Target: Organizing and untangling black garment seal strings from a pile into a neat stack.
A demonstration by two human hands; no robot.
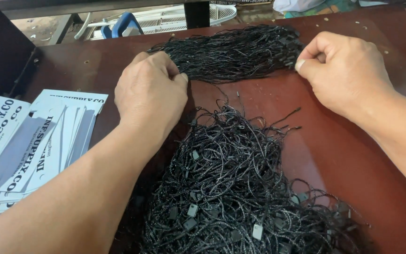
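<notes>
Head view: on the dark red-brown wooden tabletop (334, 141), a neat bundle of black string loops (233, 52) lies at the far side. Left hand (150, 91) pinches its left end with closed fingers; right hand (346, 70) pinches its right end. Nearer than the bundle sprawls a loose tangled heap of black strings (233, 188); left of that, fanned white printed card tags (34, 146).

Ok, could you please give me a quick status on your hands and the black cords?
Left hand, right hand pinching ends of straight cord bundle. Loose cord pile nearer. White tags left, apart.
</notes>
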